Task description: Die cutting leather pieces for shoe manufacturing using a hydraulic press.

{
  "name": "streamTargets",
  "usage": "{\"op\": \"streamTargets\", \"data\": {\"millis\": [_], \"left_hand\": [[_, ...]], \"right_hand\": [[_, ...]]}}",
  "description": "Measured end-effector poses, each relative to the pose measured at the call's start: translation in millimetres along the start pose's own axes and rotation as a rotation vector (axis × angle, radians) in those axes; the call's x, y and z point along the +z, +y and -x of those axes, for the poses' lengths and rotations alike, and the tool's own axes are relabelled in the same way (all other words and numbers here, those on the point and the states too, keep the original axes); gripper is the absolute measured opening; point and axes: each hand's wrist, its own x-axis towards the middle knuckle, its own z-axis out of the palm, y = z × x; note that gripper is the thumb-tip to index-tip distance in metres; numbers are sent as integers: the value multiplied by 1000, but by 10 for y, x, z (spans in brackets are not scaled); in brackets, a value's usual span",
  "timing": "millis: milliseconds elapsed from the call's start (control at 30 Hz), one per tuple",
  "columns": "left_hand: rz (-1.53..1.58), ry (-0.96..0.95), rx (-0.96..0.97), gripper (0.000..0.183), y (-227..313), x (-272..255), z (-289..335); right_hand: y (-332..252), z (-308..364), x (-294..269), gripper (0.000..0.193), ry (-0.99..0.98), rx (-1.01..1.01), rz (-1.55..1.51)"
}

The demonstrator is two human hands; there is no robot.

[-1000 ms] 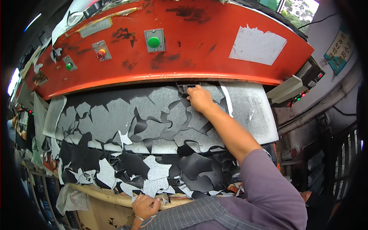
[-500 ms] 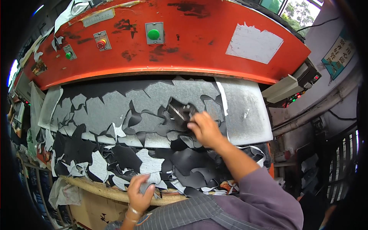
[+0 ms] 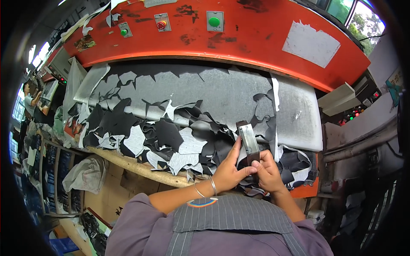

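A metal cutting die (image 3: 248, 141), dark-sided with a pale worn top edge, is held upright before me at the front of the press bed. My right hand (image 3: 269, 173) is closed round its near end, thumb bent against it. My left hand (image 3: 232, 171) lies along the die's left side, fingers partly hidden behind it, thumb reaching toward the right hand. A pale grey patch (image 3: 241, 154) shows between the left hand and the die; I cannot tell whether it is a cut piece. Black and white sheet scraps (image 3: 168, 134) are heaped left of my hands.
The grey cutting board (image 3: 205, 89) bears black scrap webbing (image 3: 262, 113) at its right and dark sheet along its back. Above it hangs the press's orange beam (image 3: 183, 47) with green buttons (image 3: 214, 22) and a red one (image 3: 161, 25). A wooden rail (image 3: 141, 168) edges the front.
My right hand has brought the die from the board toward me, and my left hand has come up to it. Webbing from the board's middle now lies nearer the front. My view has shifted.
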Motion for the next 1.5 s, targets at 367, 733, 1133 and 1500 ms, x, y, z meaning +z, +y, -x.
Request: {"op": "streamTargets", "data": {"millis": [367, 733, 1133, 1500], "left_hand": [[170, 674, -244, 27, -127, -1476, 40], [236, 638, -86, 19, -118, -1465, 81], [314, 738, 130, 18, 395, -2595, 429], [-828, 366, -215, 33, -819, -2550, 190]], "right_hand": [[-33, -989, -1074, 17, 318, -152, 931], [-114, -1452, 320, 93, -196, -528, 1442], [-195, -1978, -451, 50, 541, -344, 1492], [286, -824, 555, 92, 178, 487, 1509]]}}
